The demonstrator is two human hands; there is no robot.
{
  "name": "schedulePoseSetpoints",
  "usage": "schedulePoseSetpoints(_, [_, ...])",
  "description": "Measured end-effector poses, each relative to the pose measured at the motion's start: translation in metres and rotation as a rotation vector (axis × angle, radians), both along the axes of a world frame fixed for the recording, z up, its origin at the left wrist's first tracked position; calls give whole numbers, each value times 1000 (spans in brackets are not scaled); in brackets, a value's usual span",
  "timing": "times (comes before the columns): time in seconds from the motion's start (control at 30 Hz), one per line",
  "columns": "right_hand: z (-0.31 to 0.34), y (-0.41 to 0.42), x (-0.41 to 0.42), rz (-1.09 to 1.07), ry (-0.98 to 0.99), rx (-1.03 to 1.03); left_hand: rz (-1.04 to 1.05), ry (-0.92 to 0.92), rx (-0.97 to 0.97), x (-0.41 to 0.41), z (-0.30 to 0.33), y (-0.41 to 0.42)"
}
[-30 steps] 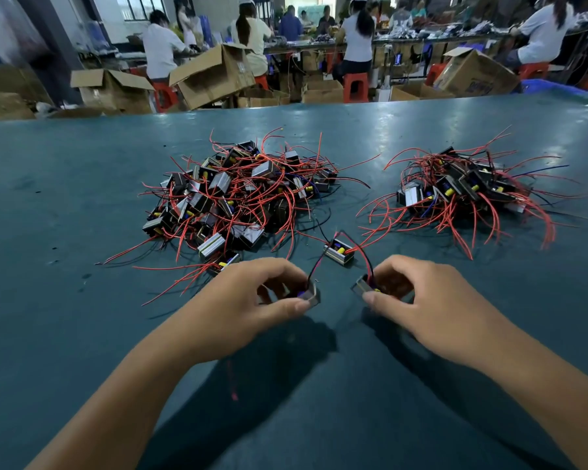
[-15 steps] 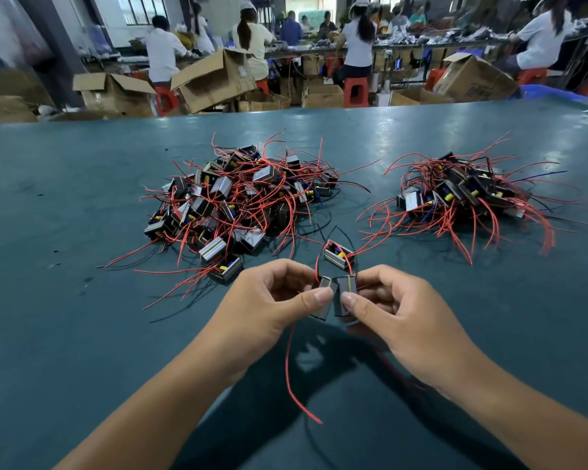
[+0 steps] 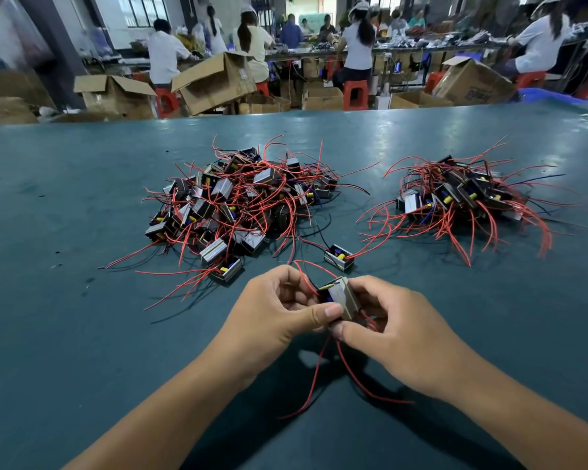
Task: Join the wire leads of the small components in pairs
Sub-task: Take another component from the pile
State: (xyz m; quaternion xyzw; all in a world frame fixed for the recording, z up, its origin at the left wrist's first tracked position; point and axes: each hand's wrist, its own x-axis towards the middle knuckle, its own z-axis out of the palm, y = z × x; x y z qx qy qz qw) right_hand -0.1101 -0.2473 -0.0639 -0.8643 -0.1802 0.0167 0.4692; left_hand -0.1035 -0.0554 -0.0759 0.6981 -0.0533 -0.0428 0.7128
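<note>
**Two small components held together between both hands**

Head view. The left hand (image 3: 272, 313) and the right hand (image 3: 398, 334) meet above the near middle of the dark teal work table (image 3: 82, 334). Both are curled around a pair of small grey metal-framed block components (image 3: 340, 296) pressed side by side. Left thumb lies across the near face of the pair; right thumb sits just below it, right fingers wrapped round the far side. Which hand bears which block cannot be told.

Thin red wire leads (image 3: 319, 371) hang from under the pair, trailing down to the table surface between the forearms. A further red lead loops up over the top of the blocks, with a dark lead beside it.

One single grey block component with a yellow and blue core (image 3: 339, 257) lies on the table just beyond the hands, its red lead running off to the right.

Farther back, left of centre: a large heap of the same components tangled in red and black wires (image 3: 238, 205). Right of it, well apart: a smaller heap of like components with long red wires (image 3: 462, 201).

Beyond the table edge: open brown cardboard boxes (image 3: 214, 83), red plastic stools (image 3: 355, 95), and seated workers in light tops (image 3: 358, 45) at long benches.
</note>
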Motion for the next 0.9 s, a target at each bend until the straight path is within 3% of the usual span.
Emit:
schedulePoseSetpoints(0.17, [9,-15,15,-103,-24,184,-52,58,-110,-1,6,0])
schedulePoseSetpoints(0.3, [38,-44,37,-307,-116,333,-29,52,-46,1,2,5])
schedulePoseSetpoints(0.5, [79,-96,123,-636,-394,-212,-8,26,56,5,-1,7])
schedulePoseSetpoints(0.7, [87,-125,196,-572,-181,-759,45,76,-26,9,0,14])
schedulePoseSetpoints(0.9, [82,-118,198,-645,-277,-824,76,52,16,12,-2,16])
